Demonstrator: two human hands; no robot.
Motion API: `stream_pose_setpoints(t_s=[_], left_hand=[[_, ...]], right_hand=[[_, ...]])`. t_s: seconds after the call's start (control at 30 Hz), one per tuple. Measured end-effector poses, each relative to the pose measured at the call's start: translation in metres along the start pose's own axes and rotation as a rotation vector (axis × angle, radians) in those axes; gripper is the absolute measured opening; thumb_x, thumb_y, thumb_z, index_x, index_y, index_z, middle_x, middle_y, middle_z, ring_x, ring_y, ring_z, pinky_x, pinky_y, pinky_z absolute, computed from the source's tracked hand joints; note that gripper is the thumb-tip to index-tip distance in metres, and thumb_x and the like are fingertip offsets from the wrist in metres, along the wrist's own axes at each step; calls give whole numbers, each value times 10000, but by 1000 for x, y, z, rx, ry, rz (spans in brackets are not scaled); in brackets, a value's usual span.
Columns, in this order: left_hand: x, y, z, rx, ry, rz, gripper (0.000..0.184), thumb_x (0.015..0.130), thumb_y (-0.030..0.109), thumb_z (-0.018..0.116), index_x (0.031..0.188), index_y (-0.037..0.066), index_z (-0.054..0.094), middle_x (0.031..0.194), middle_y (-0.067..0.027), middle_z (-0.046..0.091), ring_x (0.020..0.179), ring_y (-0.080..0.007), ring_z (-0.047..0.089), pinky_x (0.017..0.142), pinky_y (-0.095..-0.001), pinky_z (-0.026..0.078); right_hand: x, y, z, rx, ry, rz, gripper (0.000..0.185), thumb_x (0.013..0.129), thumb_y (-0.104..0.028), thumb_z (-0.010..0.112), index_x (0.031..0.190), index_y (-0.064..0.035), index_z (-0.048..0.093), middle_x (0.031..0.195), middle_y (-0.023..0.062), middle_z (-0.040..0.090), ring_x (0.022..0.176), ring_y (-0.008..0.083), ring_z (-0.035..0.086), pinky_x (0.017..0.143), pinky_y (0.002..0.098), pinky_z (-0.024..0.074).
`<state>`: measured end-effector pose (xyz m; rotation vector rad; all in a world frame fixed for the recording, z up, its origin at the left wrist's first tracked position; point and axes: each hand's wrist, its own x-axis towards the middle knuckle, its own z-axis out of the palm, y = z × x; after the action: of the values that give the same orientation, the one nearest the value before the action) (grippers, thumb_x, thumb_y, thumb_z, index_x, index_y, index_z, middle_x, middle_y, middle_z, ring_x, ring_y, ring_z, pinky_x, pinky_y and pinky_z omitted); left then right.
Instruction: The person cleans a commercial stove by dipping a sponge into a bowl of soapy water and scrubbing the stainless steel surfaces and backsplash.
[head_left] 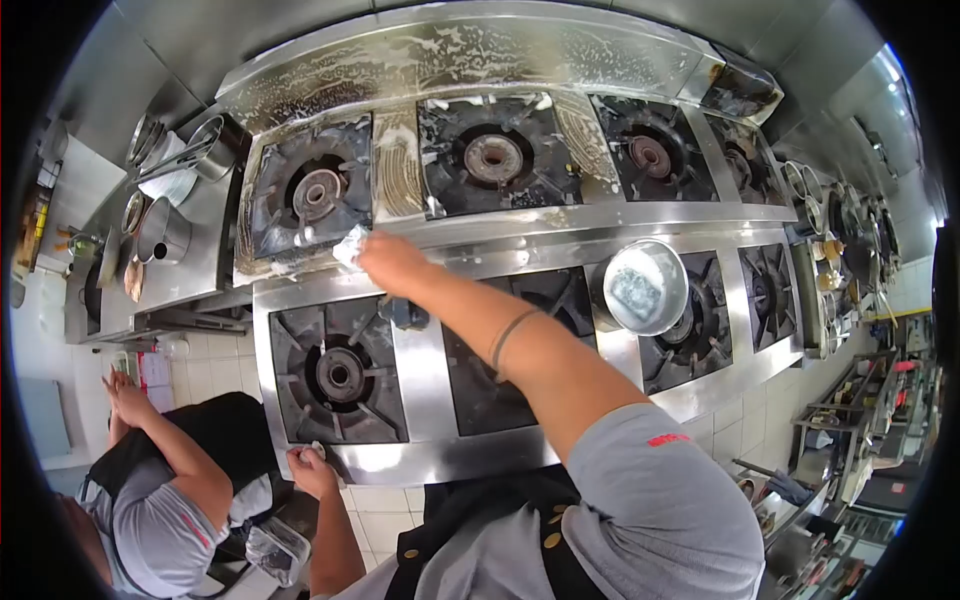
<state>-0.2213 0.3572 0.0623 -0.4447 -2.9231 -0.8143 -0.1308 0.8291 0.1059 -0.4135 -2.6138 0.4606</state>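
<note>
My right hand [390, 262] reaches across the stove [420, 375], its fingers closed on a white, foamy wad that looks like a cloth [350, 246]. The wad touches the metal strip in front of the back-left burner [317, 192]. Lower down, my left hand [316, 474] is closed at the stove's front-left corner, with a small whitish thing [318, 449] at its fingertips that I cannot make out. Suds streak the steel panels between the back burners and the splashback [480, 62]. A metal pot [668, 318] of soapy water stands on the front row, right of my forearm.
At lower left another person [165, 510] has both hands together beside the stove. A steel side table [190, 285] holds pots and pans on the left. Several pans [805, 195] line the right end, and a rack of kitchen items [850, 425] stands beyond.
</note>
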Motion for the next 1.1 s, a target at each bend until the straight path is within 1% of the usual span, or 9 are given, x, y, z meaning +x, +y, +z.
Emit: stream_pose_setpoints(t_s=[0.07,0.13,0.17,0.2,0.27,0.4,0.73,0.9,1.1], left_hand=[[-10,3,5,69,55,32,284,937,282,564,992,8,609,971,-234,673,900,-464,632,803,-515,481],[-14,20,1,92,46,-9,297,945,291,551,1030,16,624,997,-239,677,932,-466,633,823,-510,478],[-13,21,3,115,63,-15,298,948,292,545,1036,20,627,1002,-239,680,935,-468,634,823,-507,479],[-12,16,6,125,90,30,294,947,292,544,1028,23,627,996,-235,679,929,-469,632,814,-510,479],[-11,13,9,151,83,102,280,935,288,544,996,25,619,969,-227,671,905,-469,622,786,-528,469],[-11,14,10,157,117,117,262,926,272,542,1009,34,610,968,-225,662,904,-465,619,776,-537,462],[-7,9,10,172,76,110,291,938,301,531,1006,29,610,1009,-227,666,958,-460,616,819,-543,466],[-3,-9,-1,-142,57,4,198,913,210,572,977,23,592,950,-185,657,882,-357,631,789,-439,501],[-95,58,17,-502,-118,132,132,865,136,573,900,10,591,814,-165,616,742,-326,590,750,-394,505]], right_hand=[[-40,42,-48,30,-76,41,148,847,-166,641,933,-86,732,992,171,697,994,349,679,818,472,556],[-101,107,-103,-102,-130,334,162,838,-255,722,951,-142,748,1006,167,699,964,337,689,836,464,550],[-121,113,-166,257,-228,712,206,799,-245,785,991,-173,759,1013,150,700,981,325,691,878,451,543],[-161,152,-197,-212,-253,290,280,762,-195,823,1038,-210,781,1007,132,710,1001,316,694,892,440,543],[-194,176,-269,-98,-375,443,345,729,-134,832,1067,-195,798,1061,150,725,1020,339,686,903,430,536],[-215,110,-368,-177,-225,489,349,734,-46,744,1080,-94,760,1042,174,724,982,371,699,923,429,537],[-334,133,-248,-386,-409,819,266,832,-179,639,1059,-85,743,1077,239,711,1062,413,665,921,512,535],[-327,118,-325,-70,-354,938,321,864,-167,637,1149,-59,736,1171,200,718,1103,376,676,960,458,532],[-250,112,-364,78,-55,681,345,846,-81,687,1187,-102,732,1142,188,723,1084,362,683,962,440,528]])
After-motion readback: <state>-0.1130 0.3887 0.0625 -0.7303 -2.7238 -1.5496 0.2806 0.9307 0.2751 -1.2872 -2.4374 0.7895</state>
